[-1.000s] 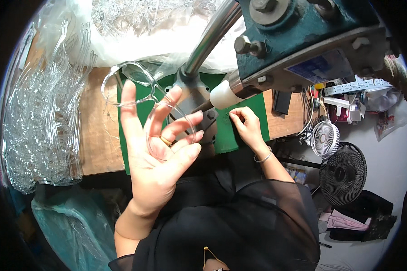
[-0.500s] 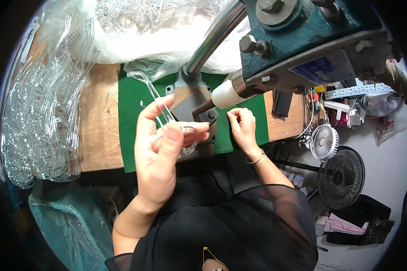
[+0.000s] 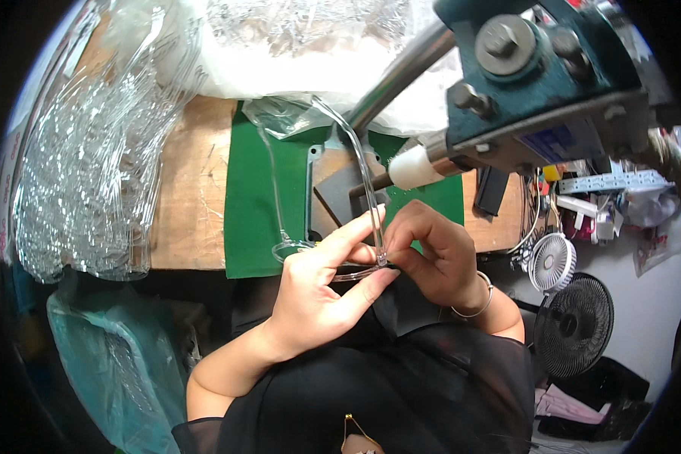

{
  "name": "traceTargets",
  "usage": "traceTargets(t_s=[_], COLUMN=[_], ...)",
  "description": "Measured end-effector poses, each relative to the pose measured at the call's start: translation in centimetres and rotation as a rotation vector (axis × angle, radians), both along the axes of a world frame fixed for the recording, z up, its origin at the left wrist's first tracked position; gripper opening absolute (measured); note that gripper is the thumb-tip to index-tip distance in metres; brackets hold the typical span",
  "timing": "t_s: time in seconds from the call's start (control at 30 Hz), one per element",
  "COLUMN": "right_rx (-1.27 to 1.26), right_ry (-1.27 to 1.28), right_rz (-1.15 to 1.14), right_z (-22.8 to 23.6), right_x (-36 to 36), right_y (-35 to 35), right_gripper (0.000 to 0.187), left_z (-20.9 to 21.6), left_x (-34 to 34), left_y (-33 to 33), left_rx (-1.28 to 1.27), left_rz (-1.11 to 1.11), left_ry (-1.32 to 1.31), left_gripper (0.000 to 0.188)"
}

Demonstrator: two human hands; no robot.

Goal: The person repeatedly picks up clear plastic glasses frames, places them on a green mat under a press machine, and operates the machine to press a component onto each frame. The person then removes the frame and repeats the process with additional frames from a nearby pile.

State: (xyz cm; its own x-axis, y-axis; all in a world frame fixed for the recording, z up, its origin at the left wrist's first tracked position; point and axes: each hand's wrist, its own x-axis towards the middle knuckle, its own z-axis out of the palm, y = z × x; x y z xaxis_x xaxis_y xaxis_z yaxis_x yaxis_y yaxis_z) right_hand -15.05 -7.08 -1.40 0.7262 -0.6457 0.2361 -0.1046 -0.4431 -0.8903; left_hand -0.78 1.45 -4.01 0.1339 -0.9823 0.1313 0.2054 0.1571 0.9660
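A blue label is showing on the press, and a pale strip at the far left is bearing print. The left hand is clamping the glasses between thumb and fingers near one hinge, holding them over the front edge of the mat. The right hand is curling its fingers inward right beside that hinge; whether they are pinching anything, I cannot tell.
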Motion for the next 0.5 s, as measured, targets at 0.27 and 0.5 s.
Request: traceTargets(t_s=[0.27,0.5], right_rx=[-0.299,-0.111], right_ry=[-0.024,-0.150], right_rz=[0.062,0.064], right_z=[0.6,-0.7], right_x=[0.6,0.0], right_y=[-0.4,-0.4], right_gripper=[0.012,0.013], left_z=[-0.4,0.0], left_x=[0.0,0.4], left_y=[0.4,0.3], left_rx=[-0.047,0.006], left_rz=[0.044,-0.097], left_ry=[0.015,0.053], left_gripper=[0.053,0.055])
